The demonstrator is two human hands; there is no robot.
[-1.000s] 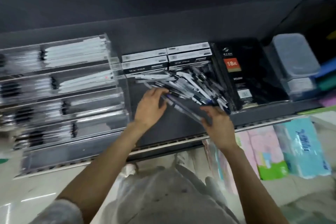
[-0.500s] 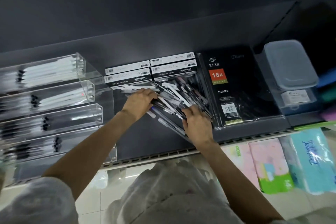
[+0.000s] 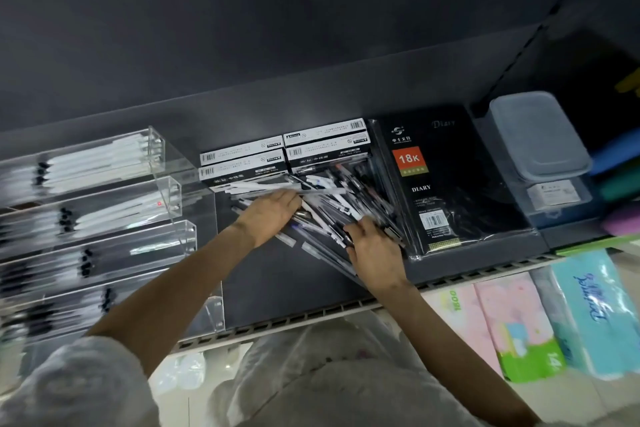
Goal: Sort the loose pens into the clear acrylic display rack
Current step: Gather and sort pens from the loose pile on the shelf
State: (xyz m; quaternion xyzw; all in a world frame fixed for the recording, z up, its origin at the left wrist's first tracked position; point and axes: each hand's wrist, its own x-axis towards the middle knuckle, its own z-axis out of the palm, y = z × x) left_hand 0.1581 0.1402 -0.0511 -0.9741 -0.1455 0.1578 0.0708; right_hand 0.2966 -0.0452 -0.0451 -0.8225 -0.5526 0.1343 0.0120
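A heap of loose pens (image 3: 343, 198), black, white and clear, lies on the dark shelf (image 3: 284, 284) in front of several pen boxes. My left hand (image 3: 268, 215) rests palm down on the heap's left side, fingers spread over the pens. My right hand (image 3: 372, 248) sits at the heap's lower right, fingers curled around a few clear pens. The clear acrylic display rack (image 3: 173, 198) stands at the left, its stepped tiers holding white and black-tipped pens laid lengthwise.
White-and-black pen boxes (image 3: 287, 152) sit behind the heap. A black diary (image 3: 446, 184) in plastic wrap lies right of it, then a lidded plastic box (image 3: 536, 135). Tissue packs (image 3: 588, 315) fill the lower shelf at right.
The view has shifted so the rack sits further left. Both hands have moved into the heap, the right one coming up from the shelf's front edge and curling on pens.
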